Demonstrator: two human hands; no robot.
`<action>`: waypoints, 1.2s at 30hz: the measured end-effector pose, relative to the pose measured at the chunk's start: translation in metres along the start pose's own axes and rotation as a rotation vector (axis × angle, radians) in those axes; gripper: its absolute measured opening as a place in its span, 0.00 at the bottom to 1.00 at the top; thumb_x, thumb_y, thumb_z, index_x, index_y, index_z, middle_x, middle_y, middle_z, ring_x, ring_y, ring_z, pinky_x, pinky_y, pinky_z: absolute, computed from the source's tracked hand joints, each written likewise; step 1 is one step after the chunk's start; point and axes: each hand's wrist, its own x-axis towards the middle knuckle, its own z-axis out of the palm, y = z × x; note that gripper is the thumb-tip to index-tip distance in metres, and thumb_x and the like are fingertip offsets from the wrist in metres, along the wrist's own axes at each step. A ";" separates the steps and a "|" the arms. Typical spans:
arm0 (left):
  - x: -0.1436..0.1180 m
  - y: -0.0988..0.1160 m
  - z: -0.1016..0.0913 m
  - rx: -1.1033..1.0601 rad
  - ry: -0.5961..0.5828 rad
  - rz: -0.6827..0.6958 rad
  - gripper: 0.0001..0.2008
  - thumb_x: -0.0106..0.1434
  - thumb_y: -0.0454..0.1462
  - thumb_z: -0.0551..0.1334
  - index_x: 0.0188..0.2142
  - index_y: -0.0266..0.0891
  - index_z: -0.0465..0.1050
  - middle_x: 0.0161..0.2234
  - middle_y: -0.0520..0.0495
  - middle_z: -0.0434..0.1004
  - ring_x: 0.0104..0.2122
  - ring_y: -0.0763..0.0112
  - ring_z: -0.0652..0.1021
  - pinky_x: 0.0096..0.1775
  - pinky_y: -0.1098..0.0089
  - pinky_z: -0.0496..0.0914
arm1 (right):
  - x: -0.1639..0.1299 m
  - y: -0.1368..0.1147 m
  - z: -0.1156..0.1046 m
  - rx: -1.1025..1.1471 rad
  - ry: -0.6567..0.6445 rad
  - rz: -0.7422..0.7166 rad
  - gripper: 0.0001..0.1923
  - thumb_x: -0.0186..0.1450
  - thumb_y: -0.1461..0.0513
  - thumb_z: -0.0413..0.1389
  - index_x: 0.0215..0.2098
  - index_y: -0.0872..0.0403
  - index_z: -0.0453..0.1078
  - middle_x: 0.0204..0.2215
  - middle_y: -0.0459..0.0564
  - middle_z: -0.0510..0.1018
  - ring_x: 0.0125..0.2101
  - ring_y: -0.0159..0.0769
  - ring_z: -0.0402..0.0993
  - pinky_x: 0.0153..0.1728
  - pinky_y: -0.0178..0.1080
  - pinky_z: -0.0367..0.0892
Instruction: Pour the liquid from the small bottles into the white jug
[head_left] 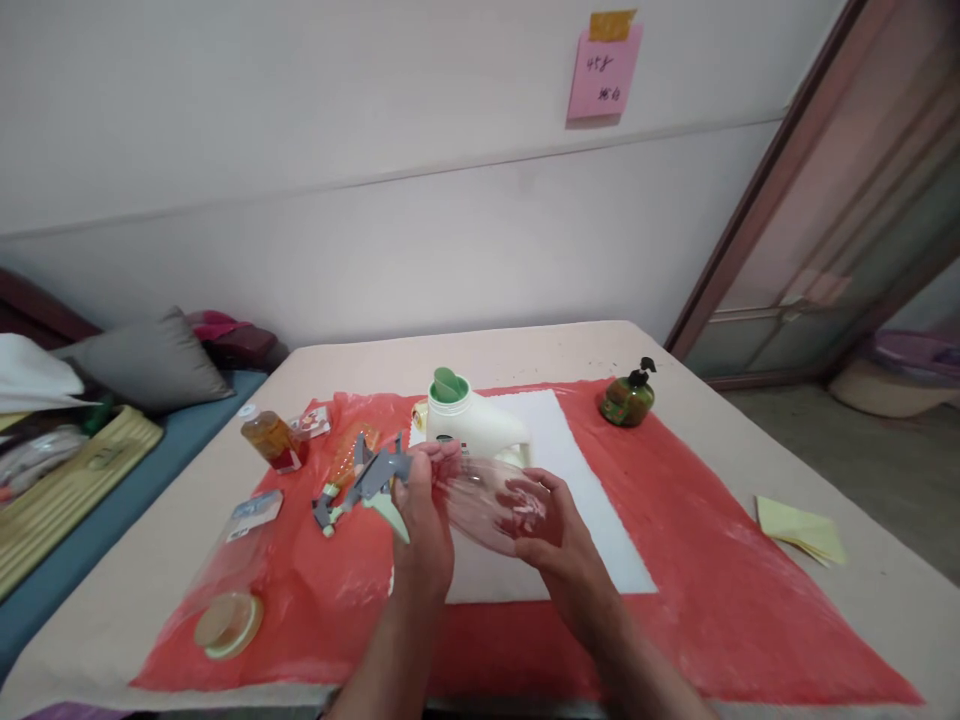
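A clear spray bottle (480, 505) lies sideways between my hands above the white sheet. Its grey and pale green trigger head (381, 478) points left. My left hand (424, 505) is closed around the neck end, the fingers partly hidden behind it. At the other end, my right hand (553, 530) grips the base between thumb and fingers. Just behind the bottle stands a white jug (480, 425) with a green funnel-like piece (448, 382) in its mouth. Left of my left hand, a smaller grey and pale green piece (327, 508) lies near an orange clear item (356, 450).
Red plastic sheeting (720, 580) covers the table, with a white sheet (600, 540) on it. A green pump bottle (628, 398) stands right. Yellow paper (801, 530) lies farther right. An amber bottle (274, 438) and a round lidded container (229, 625) are left.
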 end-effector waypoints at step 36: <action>0.047 0.021 -0.077 0.397 0.240 0.115 0.12 0.58 0.46 0.65 0.33 0.38 0.77 0.32 0.46 0.80 0.35 0.63 0.78 0.44 0.62 0.71 | 0.002 0.016 0.007 -0.118 0.066 0.429 0.21 0.64 0.47 0.54 0.46 0.53 0.68 0.43 0.55 0.78 0.27 0.30 0.76 0.24 0.32 0.65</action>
